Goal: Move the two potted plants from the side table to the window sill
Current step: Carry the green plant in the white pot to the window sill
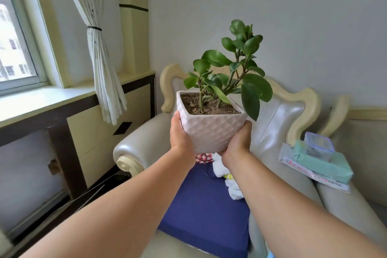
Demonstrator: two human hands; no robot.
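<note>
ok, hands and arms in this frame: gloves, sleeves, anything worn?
Nothing worn that shows. Left hand and right hand are bare, no gloves. Both forearms are bare right down to the frame edge, with no sleeve, watch or band in view. The fingers are mostly hidden, so rings cannot be ruled out.

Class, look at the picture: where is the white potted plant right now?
The white potted plant is mid-frame in the head view, held up between the left hand and right hand, above the armchair, right of the window sill.

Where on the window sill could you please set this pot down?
The window sill shows bare from the window frame rightward to the tied curtain. Both hands hold the white pot. Crowded: the sofa arm holding the tissue pack.
</note>
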